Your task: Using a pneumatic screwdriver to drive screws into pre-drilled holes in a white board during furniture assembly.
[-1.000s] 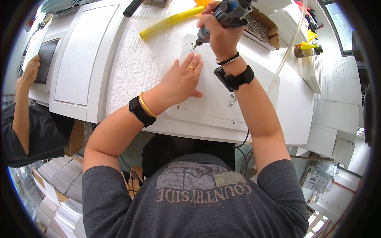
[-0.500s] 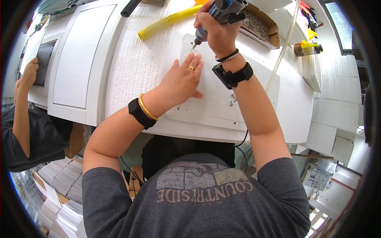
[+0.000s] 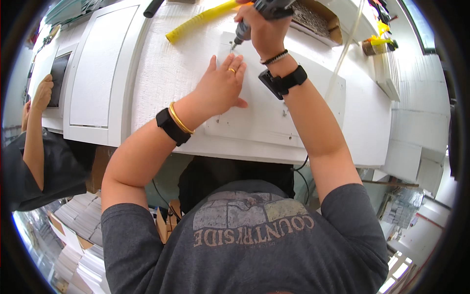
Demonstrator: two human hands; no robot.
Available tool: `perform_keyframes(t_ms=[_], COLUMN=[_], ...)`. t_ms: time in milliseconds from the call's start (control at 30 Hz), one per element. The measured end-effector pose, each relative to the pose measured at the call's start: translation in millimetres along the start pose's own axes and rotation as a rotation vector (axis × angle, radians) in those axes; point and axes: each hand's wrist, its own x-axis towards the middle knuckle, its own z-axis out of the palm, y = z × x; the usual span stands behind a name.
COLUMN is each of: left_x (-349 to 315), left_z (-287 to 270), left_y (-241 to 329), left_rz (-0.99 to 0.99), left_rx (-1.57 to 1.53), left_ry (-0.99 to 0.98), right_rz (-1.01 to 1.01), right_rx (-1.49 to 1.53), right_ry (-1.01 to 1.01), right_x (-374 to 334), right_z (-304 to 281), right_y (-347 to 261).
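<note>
Drill — long axis slanted, bit down-left toward panel.

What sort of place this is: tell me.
Probably a furniture workshop: the right hand grips a power driver, an open box holds small grey parts, and a white framed panel lies nearby.

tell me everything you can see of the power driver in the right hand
The power driver looks dark grey and plastic-cased, with a bulky body, a tapered nose and a thin bit. The right hand is wrapped around it. It tilts nose-down toward the left, the bit near the far left corner of the white panel; whether they touch is unclear. The picture's top edge cuts it off, and it is blurred.
</note>
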Motion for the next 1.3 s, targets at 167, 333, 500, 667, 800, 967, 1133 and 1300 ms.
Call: perform_keyframes(t_ms=[167,333,500,667,800,967,1133,1300], left_x=[7,28,34,46,46,51,48,46], left_z=[-4,-28,-9,8,8,12,22,25], left_y=[0,27,55,69,76,76,78,81], left_rz=[0.004,-0.068,0.258,0.229,0.197,0.195,0.224,0.246], left_rx=[0.034,0.084,-0.479,-0.572,-0.532,-0.533,-0.517,-0.480], left_ry=[-0.041,-0.199,0.042,-0.035,0.002,-0.044,0.024,0.106], right_rz=[0.046,-0.103,-0.083,-0.123,-0.157,-0.251,-0.208,-0.198], right_rx=[0.203,0.114,0.241,0.302,0.233,0.187,0.116,0.171], right_ry=[0.218,-0.141,-0.090,0.115,0.217,0.068,0.143,0.205], right_x=[13,6,-14,-37,-59,-78,-104,-118], right_z=[-15,-40,-53,-82,-105,-147,-167,-169], right_y=[1,-35,-89,-116,-130,-134,-130,-125])
